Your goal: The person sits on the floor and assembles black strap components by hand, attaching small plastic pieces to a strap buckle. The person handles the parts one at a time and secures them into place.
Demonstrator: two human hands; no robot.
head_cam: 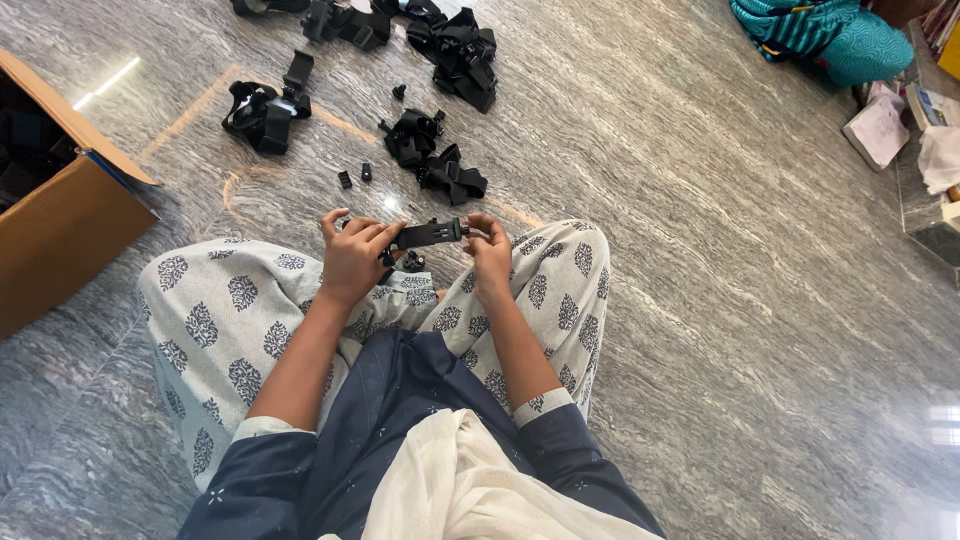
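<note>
An open brown cardboard box [60,225] sits on the grey stone floor [720,300] at my far left; black strap bundles [440,165] lie scattered ahead of my knees. My left hand [352,255] and right hand [490,250] pinch opposite ends of a small black plastic clamp mount [430,234] over my lap; its long axis runs left to right, nearly level.

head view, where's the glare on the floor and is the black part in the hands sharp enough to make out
Head view: a bright streak of glare lies on the polished stone floor by the cardboard box; lighting is soft, shadows faint. The black clamp piece between left hand and right hand is fairly sharp, fine detail lost; edges bend from wide-angle distortion.
</note>
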